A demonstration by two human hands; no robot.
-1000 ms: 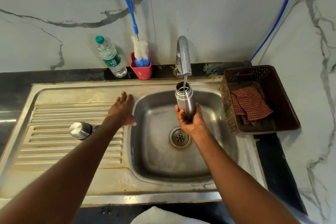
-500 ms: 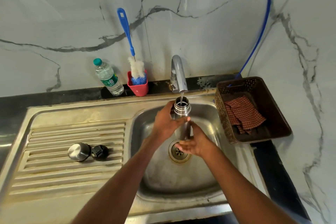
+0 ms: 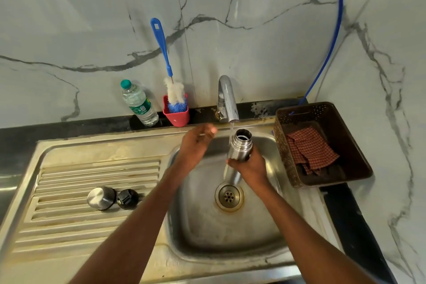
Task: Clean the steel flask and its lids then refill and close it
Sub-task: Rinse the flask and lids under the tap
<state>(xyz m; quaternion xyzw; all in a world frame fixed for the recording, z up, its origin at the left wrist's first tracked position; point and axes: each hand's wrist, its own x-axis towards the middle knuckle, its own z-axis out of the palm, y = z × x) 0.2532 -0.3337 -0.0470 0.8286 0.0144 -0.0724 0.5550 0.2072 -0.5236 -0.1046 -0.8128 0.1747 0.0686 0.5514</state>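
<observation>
One open steel flask [image 3: 239, 147], upright

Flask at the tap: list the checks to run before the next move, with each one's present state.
1. Right hand grips the steel flask: ok.
2. Flask mouth open: ok.
3. Tap running: ok.
4. Stream entering the mouth: not ok, it falls just beside the neck.
5. Left hand free, holding nothing: ok.
6. Steel cap and black inner lid on the drainboard, within sight: ok.
</observation>
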